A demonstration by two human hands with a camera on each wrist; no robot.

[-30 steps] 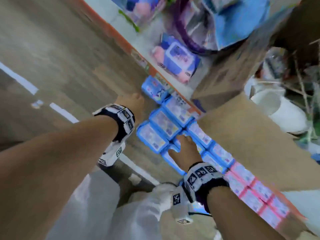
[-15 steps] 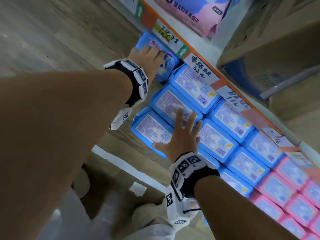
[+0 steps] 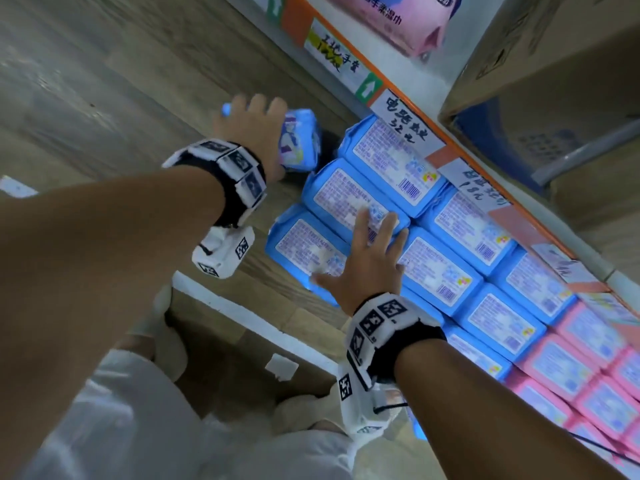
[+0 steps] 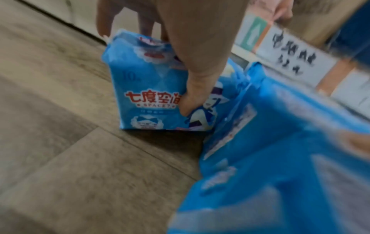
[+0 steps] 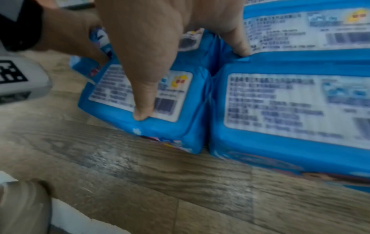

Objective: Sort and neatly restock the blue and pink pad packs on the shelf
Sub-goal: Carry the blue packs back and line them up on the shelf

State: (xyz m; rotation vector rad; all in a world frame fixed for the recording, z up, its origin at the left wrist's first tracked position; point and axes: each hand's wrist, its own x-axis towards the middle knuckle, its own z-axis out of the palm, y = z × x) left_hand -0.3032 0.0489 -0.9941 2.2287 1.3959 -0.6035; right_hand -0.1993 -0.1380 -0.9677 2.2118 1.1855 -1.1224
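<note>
Blue pad packs (image 3: 360,199) lie label-up in rows on the wood floor below the shelf edge. Pink pad packs (image 3: 568,368) continue the rows at the lower right. My left hand (image 3: 254,133) grips one blue pack (image 3: 299,143) at the far end of the rows. In the left wrist view that blue pack (image 4: 152,88) stands upright on the wood, my left hand (image 4: 176,63) clamping it with the thumb on its printed front and fingers behind. My right hand (image 3: 369,261) lies flat with fingers spread on the near blue packs. The right wrist view shows my right hand (image 5: 152,39) pressing a blue pack (image 5: 180,123).
An orange shelf edge strip (image 3: 443,154) with handwritten price labels runs diagonally above the packs. A cardboard box (image 3: 554,46) and a pink wipes pack (image 3: 398,15) sit on the shelf above. Wood floor (image 3: 104,81) spreads to the left. My knees in white trousers (image 3: 121,427) are below.
My left hand has taken hold of the far blue pack and turned it upright, away from the row. My right hand stays spread on the near blue packs.
</note>
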